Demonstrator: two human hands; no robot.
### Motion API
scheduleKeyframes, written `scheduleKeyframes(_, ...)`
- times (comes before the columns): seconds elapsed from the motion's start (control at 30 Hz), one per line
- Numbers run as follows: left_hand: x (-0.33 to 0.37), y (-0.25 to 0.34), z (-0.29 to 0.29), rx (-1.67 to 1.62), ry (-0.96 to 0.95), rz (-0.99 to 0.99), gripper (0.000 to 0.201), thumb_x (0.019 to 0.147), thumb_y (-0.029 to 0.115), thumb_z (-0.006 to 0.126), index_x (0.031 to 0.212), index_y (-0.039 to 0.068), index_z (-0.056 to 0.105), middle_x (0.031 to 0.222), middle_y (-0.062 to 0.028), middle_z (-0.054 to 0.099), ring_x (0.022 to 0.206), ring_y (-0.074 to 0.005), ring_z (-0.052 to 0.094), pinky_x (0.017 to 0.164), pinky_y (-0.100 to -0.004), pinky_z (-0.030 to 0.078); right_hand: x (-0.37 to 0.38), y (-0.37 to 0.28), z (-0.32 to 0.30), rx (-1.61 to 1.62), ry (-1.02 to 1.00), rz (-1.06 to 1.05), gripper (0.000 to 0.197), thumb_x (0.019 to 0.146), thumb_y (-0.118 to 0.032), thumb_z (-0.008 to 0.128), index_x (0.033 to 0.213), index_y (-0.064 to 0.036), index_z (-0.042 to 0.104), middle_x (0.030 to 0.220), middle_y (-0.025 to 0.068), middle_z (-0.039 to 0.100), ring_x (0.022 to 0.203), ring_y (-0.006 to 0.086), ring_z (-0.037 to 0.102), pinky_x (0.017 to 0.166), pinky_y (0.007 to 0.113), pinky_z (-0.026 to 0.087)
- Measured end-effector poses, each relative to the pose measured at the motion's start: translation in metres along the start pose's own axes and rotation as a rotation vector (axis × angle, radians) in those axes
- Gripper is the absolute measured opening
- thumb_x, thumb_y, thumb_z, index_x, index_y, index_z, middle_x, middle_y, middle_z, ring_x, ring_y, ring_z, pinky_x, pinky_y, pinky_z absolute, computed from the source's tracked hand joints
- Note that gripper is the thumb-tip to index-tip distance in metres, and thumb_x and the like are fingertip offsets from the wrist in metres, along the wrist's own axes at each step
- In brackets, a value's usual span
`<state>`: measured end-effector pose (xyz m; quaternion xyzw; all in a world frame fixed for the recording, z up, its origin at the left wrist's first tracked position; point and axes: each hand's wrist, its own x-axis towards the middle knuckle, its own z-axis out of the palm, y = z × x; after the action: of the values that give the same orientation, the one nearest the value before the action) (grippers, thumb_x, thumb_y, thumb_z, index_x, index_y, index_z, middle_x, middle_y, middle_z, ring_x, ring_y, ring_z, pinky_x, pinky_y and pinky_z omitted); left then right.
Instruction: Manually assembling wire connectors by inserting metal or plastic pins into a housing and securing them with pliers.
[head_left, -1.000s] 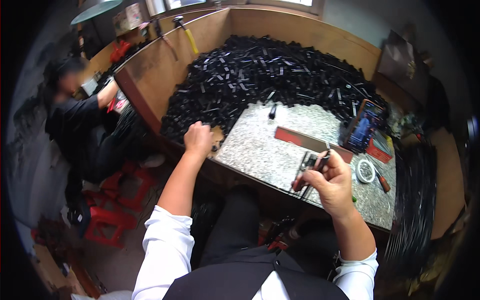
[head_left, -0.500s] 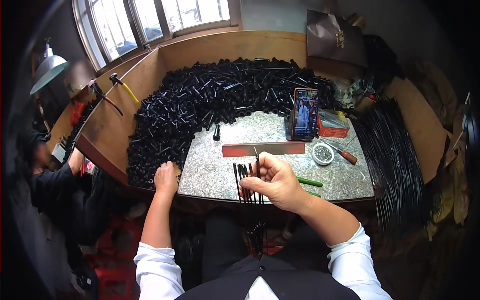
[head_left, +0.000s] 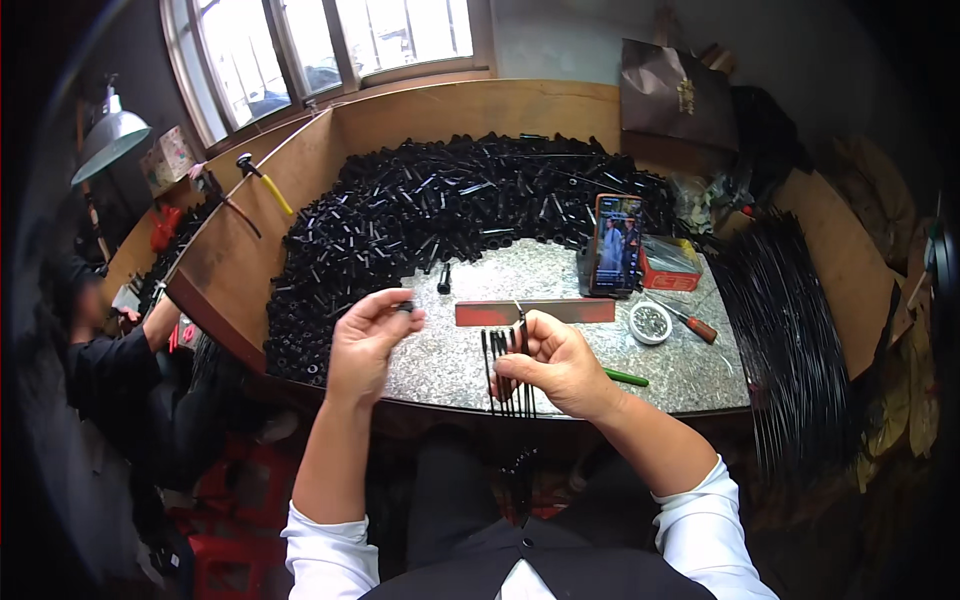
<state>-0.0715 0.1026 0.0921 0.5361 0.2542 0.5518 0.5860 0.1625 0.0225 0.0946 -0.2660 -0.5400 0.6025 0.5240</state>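
Note:
My left hand is raised over the left part of the speckled worktop, closed in a pinch on a small black part that is mostly hidden by the fingers. My right hand grips a spread bunch of thin black rods, held upright, one rod with a bright tip sticking up above the fingers. The rods' lower ends hang past the worktop's front edge. Behind both hands lies a red and dark bar. A single black tubular part stands beyond my left hand.
A heap of black tubular parts curves along the wooden wall. To the right are a phone, a red box, a white cup of small metal pieces, an orange-handled screwdriver, a green handle and long black rods. A co-worker sits at left.
My left hand has risen from the heap's near edge and moved right toward the rods, with a small black part in its fingers. My right hand still holds the bunch.

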Motion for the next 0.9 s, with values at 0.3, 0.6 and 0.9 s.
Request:
scheduleKeyframes(0.3, -0.016, -0.001, 0.042, -0.370, -0.221, -0.056, 0.028, 0.087, -0.001, 0.060, 0.115, -0.004, 0.059, 0.110, -0.0150, 0.064, 0.093, -0.0170, 0.065, 0.085, -0.0280, 0.054, 0.000, -0.001, 0.005, 0.052, 0.005, 0.049, 0.015, 0.089, -0.002, 0.061, 0.095, -0.0018, 0.048, 0.082, 0.0080, 0.062, 0.073, 0.0143, 0.065, 0.066, 0.027, 0.054)
scheduleKeyframes(0.6, -0.023, 0.006, 0.058, -0.351, -0.294, -0.063, 0.031, 0.086, -0.003, 0.062, 0.117, -0.004, 0.058, 0.105, -0.0108, 0.065, 0.094, -0.0145, 0.063, 0.086, -0.0263, 0.051, 0.003, 0.004, 0.002, 0.068, -0.012, 0.042, 0.022, 0.087, -0.006, 0.064, 0.104, -0.0003, 0.050, 0.083, 0.0098, 0.063, 0.073, 0.0184, 0.066, 0.068, 0.030, 0.055)
scheduleKeyframes(0.9, -0.025, 0.012, 0.059, -0.156, -0.333, 0.064, 0.028, 0.085, -0.006, 0.062, 0.112, -0.001, 0.062, 0.113, -0.0105, 0.062, 0.103, -0.0158, 0.058, 0.092, -0.0289, 0.047, 0.004, 0.005, 0.007, 0.040, -0.032, -0.002, 0.019, 0.087, -0.001, 0.063, 0.099, -0.0016, 0.049, 0.085, 0.0069, 0.061, 0.074, 0.0148, 0.064, 0.068, 0.030, 0.054)
